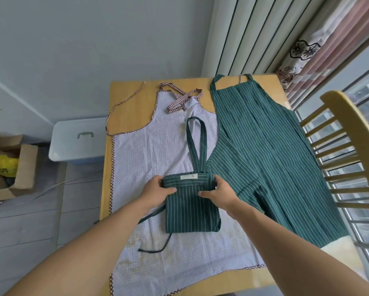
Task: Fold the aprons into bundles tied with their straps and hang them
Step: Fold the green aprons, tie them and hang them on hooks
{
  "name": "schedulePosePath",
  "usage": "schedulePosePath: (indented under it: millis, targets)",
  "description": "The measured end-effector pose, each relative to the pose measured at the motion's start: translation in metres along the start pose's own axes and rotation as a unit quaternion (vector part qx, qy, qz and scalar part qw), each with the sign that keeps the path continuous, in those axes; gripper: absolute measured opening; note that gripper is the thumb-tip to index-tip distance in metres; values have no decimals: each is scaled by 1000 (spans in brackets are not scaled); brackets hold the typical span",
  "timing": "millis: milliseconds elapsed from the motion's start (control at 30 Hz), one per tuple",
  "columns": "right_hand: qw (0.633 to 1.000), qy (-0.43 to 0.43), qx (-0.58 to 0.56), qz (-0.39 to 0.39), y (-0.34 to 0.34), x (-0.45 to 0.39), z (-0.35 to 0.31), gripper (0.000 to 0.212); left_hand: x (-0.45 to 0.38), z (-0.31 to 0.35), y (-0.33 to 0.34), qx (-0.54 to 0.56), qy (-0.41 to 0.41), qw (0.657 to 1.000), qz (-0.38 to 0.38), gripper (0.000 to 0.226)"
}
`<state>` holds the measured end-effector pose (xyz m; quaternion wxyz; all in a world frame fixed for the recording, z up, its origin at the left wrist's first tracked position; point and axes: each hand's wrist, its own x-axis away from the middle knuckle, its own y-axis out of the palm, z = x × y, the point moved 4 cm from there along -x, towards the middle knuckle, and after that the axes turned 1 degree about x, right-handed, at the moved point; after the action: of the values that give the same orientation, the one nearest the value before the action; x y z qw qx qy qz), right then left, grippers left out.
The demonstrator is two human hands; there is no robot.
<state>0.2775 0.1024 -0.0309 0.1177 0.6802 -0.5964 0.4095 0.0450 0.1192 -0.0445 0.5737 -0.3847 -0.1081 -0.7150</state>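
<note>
On the wooden table (pixel 128 90) lie three aprons, and only one of them is in work. The folded green apron (pixel 192 207) sits near the middle of the table, on top of the pale checked apron (pixel 149 150). It is already reduced to a compact rectangle with white stripes, and a small label shows on its upper band. Its neck loop (pixel 196 144) stretches out flat toward 12 o'clock. One thin waist strap (pixel 157 246) trails out loose from the bottom of the rectangle toward 7 o'clock, and another comes out at the left side, so I judge that the tying is not yet done.

The left hand (pixel 157 192) grips the upper left corner of the rectangle, with the fingers curled over the edge and the thumb lying on the cloth. The right hand (pixel 219 193) holds the upper right corner in the same way, at 3 o'clock from the left one.

The pale checked apron is spread open, its checked straps crossed at 12 o'clock. The second green apron (pixel 264 154) lies unfolded at 2 o'clock and reaches to the table edge beside the chair (pixel 350 146).

So the task seems to be at an early stage: one apron is folded but not bound, two are untouched, and none is hung.
</note>
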Motion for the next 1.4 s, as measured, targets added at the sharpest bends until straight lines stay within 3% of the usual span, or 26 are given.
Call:
schedulePosePath:
  millis: [67,133,267,500,633,800,1000,1133,1200,1300,1400]
  targets:
    - [997,59,30,31,2,2,7,64,-4,-2,4,-7,-29,999,16,13]
    - [994,94,46,44,2,7,9,67,-3,-6,9,8,-85,996,-7,11]
    - [987,146,70,2,6,11,18,54,1,-18,17,32,-180,977,-105,50]
    - [975,175,-119,-62,5,15,37,41,5,-24,20,45,-180,974,-127,60]
    - [950,205,-213,-98,9,23,38,41,11,-22,23,97,-183,970,-131,47]
    - [937,253,-171,-171,9,42,43,53,20,-19,28,191,-193,950,-154,25]
    - [932,215,-257,-139,19,52,50,44,34,-27,24,63,-174,977,-103,46]
    - [910,202,-319,-172,25,68,50,38,52,-30,28,73,-225,946,-221,72]
    - [905,182,-337,-185,25,75,46,34,56,-34,34,137,-234,925,-266,85]
    - [905,171,-340,-189,21,83,43,27,65,-36,41,264,-229,898,-267,67]
    - [921,168,-291,-196,14,87,47,37,62,-38,42,274,-207,908,-239,56]
